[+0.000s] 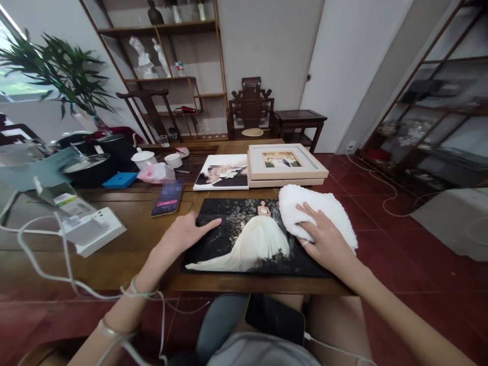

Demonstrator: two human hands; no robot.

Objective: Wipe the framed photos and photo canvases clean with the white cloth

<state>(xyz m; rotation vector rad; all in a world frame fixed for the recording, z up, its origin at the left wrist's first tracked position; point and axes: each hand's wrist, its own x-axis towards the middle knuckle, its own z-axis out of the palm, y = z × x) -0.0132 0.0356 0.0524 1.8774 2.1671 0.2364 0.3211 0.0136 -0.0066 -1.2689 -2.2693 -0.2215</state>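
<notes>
A large dark photo print [236, 239] of a figure in a white gown lies flat at the near edge of the wooden table [114, 254]. My left hand [188, 233] rests on the print's left edge, index finger stretched out, holding nothing. My right hand [324, 239] lies flat with fingers spread on a white fluffy cloth [324, 208], pressing it onto the print's right part.
Behind the print lie a second photo print [223, 173] and a framed photo [285, 162] on a stack. A phone [168, 198], white power strip [95, 229] with cables, blue box [120, 180], cups and pots stand at left. Another phone [274, 317] sits on my lap.
</notes>
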